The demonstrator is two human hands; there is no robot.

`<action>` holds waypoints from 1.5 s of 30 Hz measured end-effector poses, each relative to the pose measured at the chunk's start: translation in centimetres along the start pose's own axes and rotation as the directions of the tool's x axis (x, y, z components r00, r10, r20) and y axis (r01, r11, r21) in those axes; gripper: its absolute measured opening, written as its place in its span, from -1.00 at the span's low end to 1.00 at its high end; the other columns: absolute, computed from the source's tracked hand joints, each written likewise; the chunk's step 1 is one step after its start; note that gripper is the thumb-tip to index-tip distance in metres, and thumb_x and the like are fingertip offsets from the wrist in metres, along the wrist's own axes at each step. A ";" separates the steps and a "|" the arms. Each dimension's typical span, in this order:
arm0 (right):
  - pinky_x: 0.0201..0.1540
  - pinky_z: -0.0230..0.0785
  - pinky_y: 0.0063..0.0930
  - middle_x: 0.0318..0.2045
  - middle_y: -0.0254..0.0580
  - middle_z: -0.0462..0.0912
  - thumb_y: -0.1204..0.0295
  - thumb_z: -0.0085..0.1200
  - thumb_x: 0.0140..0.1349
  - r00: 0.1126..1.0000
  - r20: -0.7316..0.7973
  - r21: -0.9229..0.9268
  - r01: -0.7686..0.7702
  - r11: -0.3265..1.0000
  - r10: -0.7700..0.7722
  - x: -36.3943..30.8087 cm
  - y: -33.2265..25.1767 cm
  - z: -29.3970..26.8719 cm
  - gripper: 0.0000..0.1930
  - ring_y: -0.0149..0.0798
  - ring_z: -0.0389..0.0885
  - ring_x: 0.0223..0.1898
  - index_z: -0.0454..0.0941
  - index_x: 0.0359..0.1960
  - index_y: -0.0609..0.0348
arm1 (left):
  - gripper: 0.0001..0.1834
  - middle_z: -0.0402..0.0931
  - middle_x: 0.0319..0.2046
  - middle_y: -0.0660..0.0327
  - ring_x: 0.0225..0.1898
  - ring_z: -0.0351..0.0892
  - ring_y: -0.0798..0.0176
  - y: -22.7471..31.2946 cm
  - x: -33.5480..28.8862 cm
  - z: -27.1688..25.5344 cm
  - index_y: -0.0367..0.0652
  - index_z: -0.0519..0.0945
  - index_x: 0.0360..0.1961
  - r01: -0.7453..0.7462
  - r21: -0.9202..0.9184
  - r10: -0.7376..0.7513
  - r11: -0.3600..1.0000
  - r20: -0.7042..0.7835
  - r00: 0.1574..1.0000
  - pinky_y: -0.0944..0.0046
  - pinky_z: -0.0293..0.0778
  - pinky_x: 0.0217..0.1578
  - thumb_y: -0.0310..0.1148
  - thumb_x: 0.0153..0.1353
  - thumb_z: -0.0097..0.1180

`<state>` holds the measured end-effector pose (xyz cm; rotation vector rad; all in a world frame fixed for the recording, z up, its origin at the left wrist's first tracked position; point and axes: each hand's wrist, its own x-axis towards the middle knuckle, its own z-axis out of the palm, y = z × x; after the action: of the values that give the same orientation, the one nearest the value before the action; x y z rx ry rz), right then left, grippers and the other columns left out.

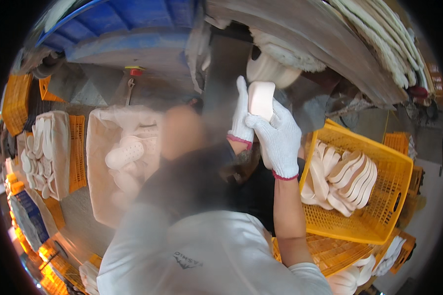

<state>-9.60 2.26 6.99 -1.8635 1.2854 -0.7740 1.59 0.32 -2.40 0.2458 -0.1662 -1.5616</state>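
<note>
Both my hands wear white knitted gloves with red cuffs. They hold a pale, smooth shoe sole between them, one end pointing away from me. My left hand presses along its left side, a finger or thumb stretched upward. Around its right side and lower part wraps my right hand, with the thumb across it. Just beyond the sole's far end is a pale rounded wheel, fluffy along its upper edge. I cannot tell whether the two touch.
On the right, a yellow plastic crate holds several stacked pale soles. A cloth-lined bin at the left contains pale shoe pieces with holes. Blue panels stand at the far left, and a grey machine cover arches above the wheel.
</note>
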 end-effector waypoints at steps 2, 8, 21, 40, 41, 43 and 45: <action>0.14 0.52 -0.44 0.02 -0.19 0.75 0.48 0.44 0.19 1.000 -0.001 0.073 -0.004 0.997 0.004 -2.2 3.0 -0.5 -0.48 -0.38 0.68 0.01 0.64 0.20 0.37 | -0.17 0.63 -0.04 0.09 -0.03 0.64 0.10 0.1 -0.6 -0.1 -0.12 0.50 0.26 0.041 0.336 0.081 0.941 -0.340 0.937 0.15 0.57 0.05 0.45 0.43 -0.05; 0.27 0.47 -0.20 0.09 0.11 0.72 0.57 0.35 0.12 0.917 0.365 0.088 0.137 0.987 -0.160 -9.1 4.6 -4.1 -0.63 0.12 0.67 0.21 0.68 0.01 0.31 | -0.06 0.61 0.04 0.00 0.07 0.62 -0.02 0.9 -5.0 0.5 -0.16 0.44 0.34 0.354 -0.032 -0.321 0.935 -0.500 0.804 0.06 0.54 0.17 0.51 0.37 -0.01; 0.49 0.30 -0.15 0.45 0.00 0.44 0.34 0.51 0.09 0.851 0.339 0.800 -0.485 0.353 0.402 -15.4 3.7 -4.9 0.00 -0.08 0.46 0.43 0.20 0.53 0.39 | -0.13 0.72 0.09 0.04 0.07 0.71 0.15 4.3 -3.0 0.9 -0.27 0.59 0.27 0.304 0.006 -0.285 0.953 -0.336 0.898 0.17 0.58 0.17 0.40 0.46 -0.05; 0.40 0.36 -0.21 0.29 0.00 0.55 0.34 0.54 0.14 0.933 0.354 0.263 -0.168 0.950 0.067 -13.3 4.1 -3.9 0.05 -0.15 0.54 0.33 0.10 0.59 0.26 | -0.67 0.69 -0.02 0.07 0.01 0.66 0.06 8.7 -2.2 3.6 -0.07 0.75 -0.04 0.749 0.505 0.545 -0.428 -0.517 0.660 -0.42 0.45 -0.18 -0.12 0.31 0.23; 0.34 0.42 -0.24 0.22 -0.02 0.60 0.34 0.53 0.16 0.944 0.324 0.229 -0.146 0.962 0.065 -14.3 6.6 -5.0 -0.03 -0.17 0.60 0.26 0.20 0.55 0.26 | -0.67 0.69 -0.02 0.07 0.01 0.66 0.06 9.7 -2.9 3.7 -0.07 0.75 -0.04 0.727 0.517 0.509 -0.453 -0.520 0.686 -0.42 0.45 -0.18 -0.12 0.31 0.23; 0.31 0.46 -0.24 0.19 -0.02 0.65 0.31 0.45 0.25 0.944 0.007 0.167 -0.325 0.931 0.329 -16.6 12.8 -8.0 -0.26 -0.13 0.64 0.23 0.40 0.42 0.26 | -0.69 0.68 -0.04 0.04 0.00 0.67 0.03 12.9 -5.7 4.0 -0.09 0.74 -0.06 0.787 0.373 0.604 -0.492 -0.505 0.616 -0.46 0.49 -0.22 -0.17 0.24 0.33; 0.45 0.32 -0.13 0.31 0.27 0.54 0.35 0.30 0.30 0.899 -0.331 -0.030 -0.315 0.949 0.288 -17.7 21.1 -11.4 -0.27 0.09 0.51 0.37 0.33 0.45 0.43 | -0.62 0.64 0.01 0.01 0.04 0.64 0.00 16.0 -7.9 3.2 -0.12 0.69 -0.01 0.664 0.490 0.561 -0.565 -0.363 0.744 -0.40 0.49 -0.16 -0.16 0.22 0.36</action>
<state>-35.09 11.50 -5.54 -1.5846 1.7895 -0.8906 16.18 7.93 5.19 2.6825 -1.1544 -0.5129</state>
